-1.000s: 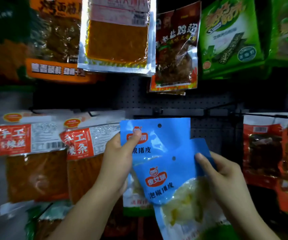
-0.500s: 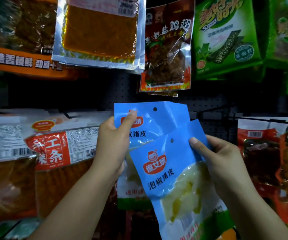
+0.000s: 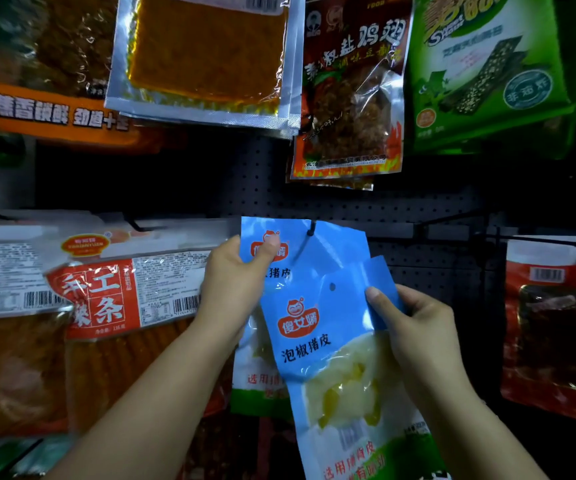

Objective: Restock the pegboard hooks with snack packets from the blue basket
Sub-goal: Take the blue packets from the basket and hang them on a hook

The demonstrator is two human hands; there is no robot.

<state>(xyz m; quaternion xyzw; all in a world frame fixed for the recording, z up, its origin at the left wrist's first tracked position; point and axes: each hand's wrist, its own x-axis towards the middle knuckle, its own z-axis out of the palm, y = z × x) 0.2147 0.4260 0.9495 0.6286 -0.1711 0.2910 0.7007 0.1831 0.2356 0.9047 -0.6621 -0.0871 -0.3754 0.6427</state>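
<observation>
In the head view, since a second earlier the left hand point(image 3: 236, 284) had pinched the rear blue packet point(image 3: 300, 251) onto the hook point(image 3: 311, 229) at centre frame, while the right hand point(image 3: 414, 327) pinched the front blue packet point(image 3: 317, 327), unhung, just below.

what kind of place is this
Most likely a shop's snack aisle. A dark pegboard carries rows of hanging snack packets, such as the green packet, several with barcodes, and the person's left hand is fitting a blue packet onto a hook.
</observation>
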